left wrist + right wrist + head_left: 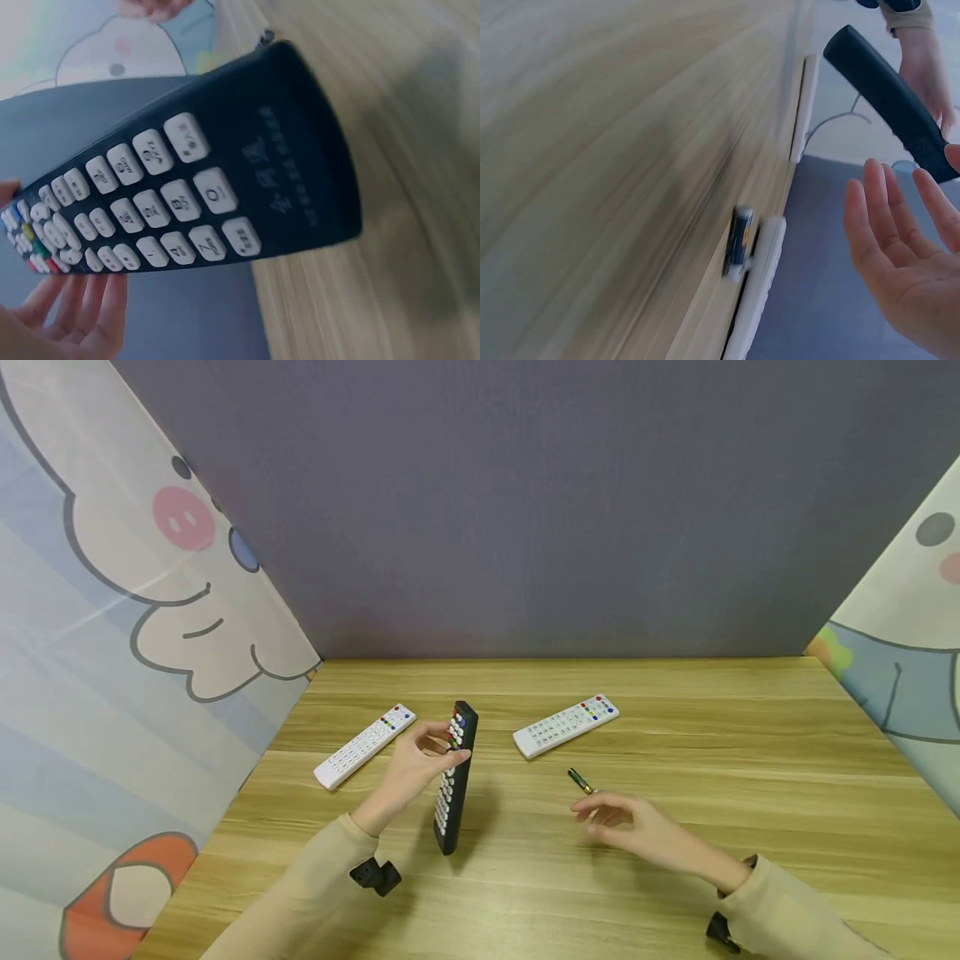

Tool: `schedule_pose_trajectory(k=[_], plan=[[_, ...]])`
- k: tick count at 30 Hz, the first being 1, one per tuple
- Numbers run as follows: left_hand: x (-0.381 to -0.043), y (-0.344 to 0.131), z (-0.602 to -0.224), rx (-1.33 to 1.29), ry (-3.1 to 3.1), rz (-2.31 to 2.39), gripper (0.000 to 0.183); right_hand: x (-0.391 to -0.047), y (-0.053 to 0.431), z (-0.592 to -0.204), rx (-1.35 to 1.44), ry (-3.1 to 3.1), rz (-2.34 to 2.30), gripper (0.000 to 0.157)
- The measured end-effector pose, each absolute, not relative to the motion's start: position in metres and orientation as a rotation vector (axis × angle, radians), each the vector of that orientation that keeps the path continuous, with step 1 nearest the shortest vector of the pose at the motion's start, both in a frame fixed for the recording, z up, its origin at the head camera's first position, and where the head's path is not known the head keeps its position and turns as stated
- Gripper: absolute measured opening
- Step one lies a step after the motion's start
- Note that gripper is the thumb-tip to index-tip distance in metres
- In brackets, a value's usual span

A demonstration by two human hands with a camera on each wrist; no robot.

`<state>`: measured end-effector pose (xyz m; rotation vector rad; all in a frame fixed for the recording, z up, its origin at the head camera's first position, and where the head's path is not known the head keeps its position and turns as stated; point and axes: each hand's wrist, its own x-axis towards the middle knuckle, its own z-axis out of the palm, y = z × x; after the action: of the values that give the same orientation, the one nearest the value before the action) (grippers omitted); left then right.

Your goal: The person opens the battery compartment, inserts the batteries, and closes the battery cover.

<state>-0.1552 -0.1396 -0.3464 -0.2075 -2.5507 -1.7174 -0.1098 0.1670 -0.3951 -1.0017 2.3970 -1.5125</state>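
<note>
My left hand (412, 768) pinches a black remote control (454, 781) near its upper end, thumb on one long edge and fingers on the other. The remote is tilted steeply above the table, its white buttons facing left. In the left wrist view its broad lower end, with pale lettering, fills the middle. My right hand (637, 831) hovers over the table with fingers loosely extended and nothing in them. Just beyond its fingertips lies a small dark battery (580, 780) with a gold band, also visible in the right wrist view as a dark cylinder (739, 238).
A white remote control (365, 747) lies at the left of the wooden table (720, 735). Another white remote (566, 727) lies behind the battery. A grey panel (525, 527) rises at the table's back edge, with cartoon-printed cloth (112, 635) along the left side.
</note>
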Motion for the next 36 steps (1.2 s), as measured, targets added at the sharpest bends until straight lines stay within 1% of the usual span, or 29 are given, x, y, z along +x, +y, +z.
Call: schedule_pose_trajectory(k=[4,9,16,24,36], plan=[[-0.160,-0.148,-0.346,-0.351,-2.588,-1.587,0.043,-0.113,0.176,-0.397,-1.015,2.452,-1.476,0.022],[-0.166,-0.156,-0.347,-0.389,-2.695,-1.434,0.047,-0.114,0.185,-0.397,-0.994,2.513,-1.428,0.022],[-0.175,-0.166,-0.352,-0.479,-2.812,-1.166,0.046,-0.116,0.195,-0.402,-1.014,2.615,-1.371,0.021],[-0.183,-0.174,-0.358,-0.539,-2.876,-0.899,0.046,-0.120,0.205,-0.405,-0.998,2.696,-1.334,0.021],[-0.199,-0.188,-0.364,-0.558,-2.947,-0.531,0.048,-0.123,0.213,-0.404,-0.860,2.715,-1.256,0.022]])
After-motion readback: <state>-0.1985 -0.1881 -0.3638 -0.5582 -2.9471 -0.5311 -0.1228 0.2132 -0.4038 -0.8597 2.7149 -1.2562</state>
